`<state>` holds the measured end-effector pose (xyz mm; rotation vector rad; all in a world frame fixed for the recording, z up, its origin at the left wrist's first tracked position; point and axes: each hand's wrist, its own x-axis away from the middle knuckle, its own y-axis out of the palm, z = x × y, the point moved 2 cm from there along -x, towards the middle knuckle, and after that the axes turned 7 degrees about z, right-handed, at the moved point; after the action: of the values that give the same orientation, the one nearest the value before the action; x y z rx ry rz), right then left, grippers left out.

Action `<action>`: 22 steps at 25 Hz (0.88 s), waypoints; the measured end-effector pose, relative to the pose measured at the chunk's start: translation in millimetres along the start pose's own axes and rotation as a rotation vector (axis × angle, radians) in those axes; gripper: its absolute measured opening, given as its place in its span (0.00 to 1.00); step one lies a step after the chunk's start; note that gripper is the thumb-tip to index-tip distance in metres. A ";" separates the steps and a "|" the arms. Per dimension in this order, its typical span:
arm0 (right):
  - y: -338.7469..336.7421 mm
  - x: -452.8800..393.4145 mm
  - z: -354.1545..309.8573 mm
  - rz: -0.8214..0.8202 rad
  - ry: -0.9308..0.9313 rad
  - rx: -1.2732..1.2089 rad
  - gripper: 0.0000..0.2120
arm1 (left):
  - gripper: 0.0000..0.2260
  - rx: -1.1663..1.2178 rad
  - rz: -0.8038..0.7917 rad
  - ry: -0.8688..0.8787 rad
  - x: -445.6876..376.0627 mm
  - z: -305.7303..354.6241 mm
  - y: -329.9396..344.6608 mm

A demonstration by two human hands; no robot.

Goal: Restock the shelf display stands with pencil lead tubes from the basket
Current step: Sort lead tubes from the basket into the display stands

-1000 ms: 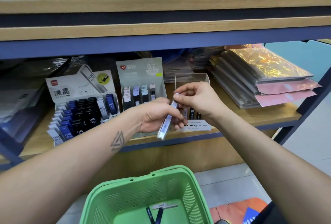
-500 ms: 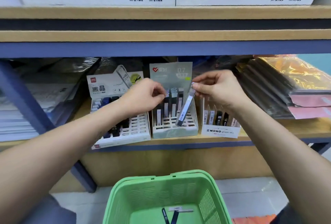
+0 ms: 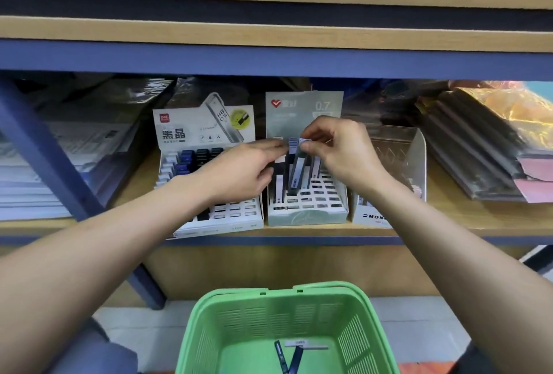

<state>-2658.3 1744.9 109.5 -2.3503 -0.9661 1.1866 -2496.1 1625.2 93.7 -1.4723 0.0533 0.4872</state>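
Tube: grey-blue plastic pencil lead tube stands nearly upright over the middle display stand, cap end high, foot at the white slot grid near the shelf's front edge.
Right hand: the right hand pinches the tube's cap between thumb and forefinger; the grip is fastened on the tube from above and slightly right.
Left hand: the left hand reaches in from the left, fingertips extended at the neighbouring tubes beside the cap; whether they touch the held tube cannot be told, and it holds nothing.
Axis: the tube's long axis runs top to bottom with a slight lean, lower end toward the front; the grip sits at the top, so the slot lies straight below it.
Judgement: the seating looks to be a downward push by the right hand, the nearer one.
Basket: green basket stands on the floor below the shelf, a few tubes left inside.
Neighbours: the left display stand and a clear stand flank the middle one.
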 end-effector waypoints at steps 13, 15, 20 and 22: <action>9.0 -1.4 -3.9 -0.140 0.021 -0.025 0.10 | 0.33 -0.004 -0.061 0.038 4.4 -2.5 -0.7; 13.3 0.9 0.4 -0.103 0.029 0.023 0.04 | 0.35 -0.004 -0.076 0.044 4.9 -3.9 -1.0; 16.7 2.3 0.5 -0.075 -0.130 0.221 0.05 | 0.35 -0.033 -0.092 0.064 8.4 -8.4 -0.3; 20.2 5.6 -1.0 -0.084 -0.193 0.314 0.07 | 0.36 -0.034 -0.086 0.068 9.4 -9.5 0.0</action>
<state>-2646.6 1734.4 95.5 -1.9620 -0.8563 1.4349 -2485.2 1618.8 89.5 -1.5181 0.0351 0.3696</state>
